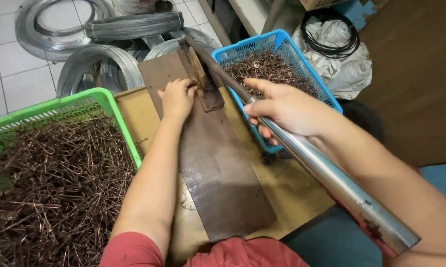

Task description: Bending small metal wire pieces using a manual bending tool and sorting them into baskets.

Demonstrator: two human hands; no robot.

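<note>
Head view: left hand (177, 97) pinches a wire piece (199, 74) at its one o'clock, while right hand (287, 110) grips the steel lever (326, 170).

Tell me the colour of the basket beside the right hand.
Blue basket, clearest in the head view.

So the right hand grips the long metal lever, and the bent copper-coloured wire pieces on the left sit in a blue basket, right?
Not quite. The right hand does grip the long metal lever, but the head view shows the bent wire pieces on the left sitting in a green basket. The blue basket stands on the right.
</note>
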